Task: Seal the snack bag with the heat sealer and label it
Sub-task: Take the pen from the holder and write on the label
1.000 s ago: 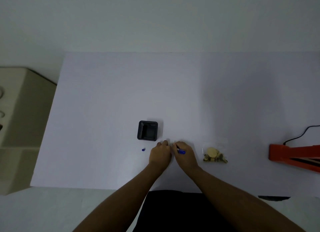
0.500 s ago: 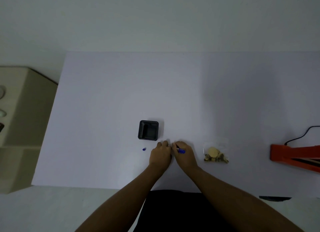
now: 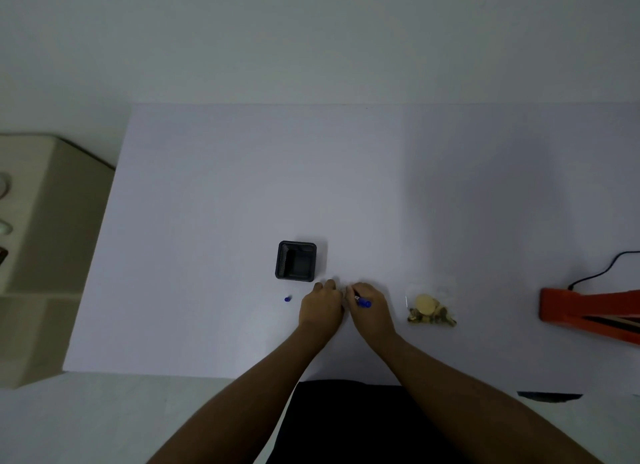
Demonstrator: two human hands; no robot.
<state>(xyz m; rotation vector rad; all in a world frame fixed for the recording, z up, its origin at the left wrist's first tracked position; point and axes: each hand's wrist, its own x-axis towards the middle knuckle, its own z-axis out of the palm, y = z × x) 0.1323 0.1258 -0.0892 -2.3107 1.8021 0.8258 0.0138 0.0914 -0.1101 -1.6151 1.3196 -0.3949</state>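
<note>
White table (image 3: 214, 221) | right hand (image 3: 372, 309) fingers curled round blue pen (image 3: 363, 302) | left hand (image 3: 320, 306) fingers curled, contents unclear

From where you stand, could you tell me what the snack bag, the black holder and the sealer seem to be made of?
Snack bag: probably thin clear plastic film, since the snacks show through it.
Black holder: looks like metal mesh, matte; one inner wall shows a fine grid, though the dim light leaves it open.
Sealer: orange body, painted metal or plastic; I cannot tell which.

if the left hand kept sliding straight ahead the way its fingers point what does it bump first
Probably the black square holder: it stands just beyond and slightly left of the left hand, whose fingers point up the table. The line may graze only its right corner; depth is unclear.
</note>
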